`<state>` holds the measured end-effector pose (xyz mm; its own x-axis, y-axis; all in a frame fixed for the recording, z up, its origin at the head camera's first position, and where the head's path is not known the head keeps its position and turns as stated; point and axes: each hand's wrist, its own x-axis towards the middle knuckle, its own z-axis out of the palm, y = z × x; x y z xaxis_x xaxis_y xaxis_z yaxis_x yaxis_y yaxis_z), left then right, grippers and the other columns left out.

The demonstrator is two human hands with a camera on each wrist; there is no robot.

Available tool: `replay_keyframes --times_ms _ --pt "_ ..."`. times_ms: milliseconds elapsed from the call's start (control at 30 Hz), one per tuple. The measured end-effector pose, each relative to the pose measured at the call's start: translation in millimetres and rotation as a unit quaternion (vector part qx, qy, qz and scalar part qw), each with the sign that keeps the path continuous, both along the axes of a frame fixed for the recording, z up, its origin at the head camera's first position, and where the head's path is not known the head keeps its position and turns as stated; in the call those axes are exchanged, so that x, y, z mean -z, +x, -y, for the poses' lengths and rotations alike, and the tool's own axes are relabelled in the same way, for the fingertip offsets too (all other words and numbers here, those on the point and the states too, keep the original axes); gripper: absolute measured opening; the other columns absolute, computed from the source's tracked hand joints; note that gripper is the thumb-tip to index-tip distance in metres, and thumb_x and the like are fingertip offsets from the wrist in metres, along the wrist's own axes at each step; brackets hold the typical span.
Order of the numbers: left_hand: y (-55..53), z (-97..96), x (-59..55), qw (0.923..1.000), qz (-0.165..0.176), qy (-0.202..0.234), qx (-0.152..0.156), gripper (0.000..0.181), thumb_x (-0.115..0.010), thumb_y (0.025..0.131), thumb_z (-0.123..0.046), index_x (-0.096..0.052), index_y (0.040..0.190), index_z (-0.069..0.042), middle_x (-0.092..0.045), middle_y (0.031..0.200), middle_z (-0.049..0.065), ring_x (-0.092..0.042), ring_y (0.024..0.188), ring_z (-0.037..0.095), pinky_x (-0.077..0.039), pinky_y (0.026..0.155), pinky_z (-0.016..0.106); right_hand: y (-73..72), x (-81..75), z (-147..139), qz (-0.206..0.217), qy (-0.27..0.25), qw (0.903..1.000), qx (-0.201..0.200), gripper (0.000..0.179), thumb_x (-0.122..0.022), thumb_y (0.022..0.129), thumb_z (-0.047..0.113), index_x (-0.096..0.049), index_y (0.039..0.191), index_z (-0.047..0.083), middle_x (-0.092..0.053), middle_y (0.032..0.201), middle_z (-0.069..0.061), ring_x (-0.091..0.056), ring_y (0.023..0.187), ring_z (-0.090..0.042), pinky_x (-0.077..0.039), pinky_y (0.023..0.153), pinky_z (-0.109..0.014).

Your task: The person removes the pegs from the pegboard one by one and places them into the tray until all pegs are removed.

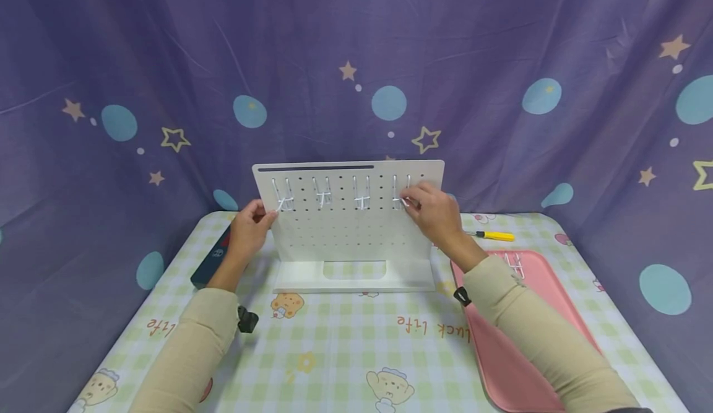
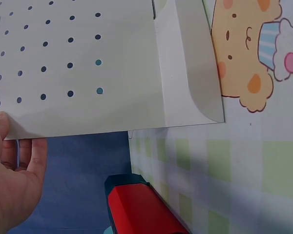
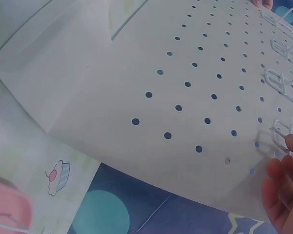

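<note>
A white pegboard (image 1: 345,233) stands upright on its base, its rows of small holes facing me. My left hand (image 1: 249,230) holds the board's left edge, thumb on the front and fingers behind, as the left wrist view shows. Three white wire hooks (image 1: 323,193) hang in a row along the upper part. At the upper right, my right hand (image 1: 437,212) pinches the front of another white wire hook (image 1: 395,190), which lies against the board. In the right wrist view, that hook (image 3: 278,134) is partly hidden by the fingers.
A pink tray (image 1: 535,339) at the right holds more white wire hooks (image 1: 515,263), partly behind my right forearm. Behind it lies a yellow-handled screwdriver (image 1: 498,236). A dark box-like object with red (image 1: 214,255) sits left of the board. A purple curtain (image 1: 312,47) hangs behind.
</note>
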<state>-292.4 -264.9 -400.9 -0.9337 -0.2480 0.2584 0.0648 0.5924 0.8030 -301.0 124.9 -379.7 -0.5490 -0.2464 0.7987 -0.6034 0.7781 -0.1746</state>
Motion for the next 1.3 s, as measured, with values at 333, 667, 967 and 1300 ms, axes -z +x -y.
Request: replay_keyframes --times_ms 333,667,967,1300 --pt "-1.9 1.6 1.2 1.0 0.002 -0.007 -0.002 0.022 -0.064 0.101 -0.021 -0.064 0.118 -0.007 -0.068 0.11 0.014 -0.06 0.092 0.021 -0.048 0.072 0.018 1.1 -0.5 -1.0 -0.044 0.001 0.999 -0.012 0.01 -0.081 0.085 0.014 -0.078 0.095 0.016 -0.073 0.091 -0.002 -0.071 0.073 -0.02 -0.056 0.056 -0.039" --pt "-0.8 1.0 -0.3 0.9999 0.012 -0.003 -0.002 0.022 -0.063 0.102 -0.021 -0.063 0.12 -0.008 -0.067 0.113 0.014 -0.06 0.095 0.023 -0.048 0.075 0.02 5.3 -5.9 -2.6 -0.081 -0.003 0.9964 -0.026 0.011 -0.083 0.083 0.012 -0.078 0.094 0.014 -0.074 0.088 -0.003 -0.071 0.07 -0.019 -0.056 0.055 -0.035" --pt "0.0 0.8 0.8 1.0 0.008 -0.002 -0.002 0.022 -0.063 0.102 -0.021 -0.063 0.119 -0.008 -0.067 0.112 0.014 -0.06 0.095 0.022 -0.048 0.074 0.018 15.0 -4.9 -23.7 -0.051 -0.001 0.9983 -0.028 0.011 -0.082 0.083 0.011 -0.079 0.093 0.015 -0.071 0.086 -0.002 -0.067 0.065 -0.017 -0.055 0.055 -0.033" --pt "-0.5 1.3 0.4 1.0 -0.002 -0.005 0.001 0.021 -0.064 0.101 -0.02 -0.063 0.118 -0.007 -0.067 0.11 0.015 -0.059 0.093 0.023 -0.047 0.074 0.02 27.8 0.9 -74.4 0.036 -0.005 0.9993 0.007 0.012 -0.084 0.082 0.013 -0.077 0.092 0.015 -0.072 0.085 -0.003 -0.067 0.066 -0.019 -0.054 0.058 -0.038"
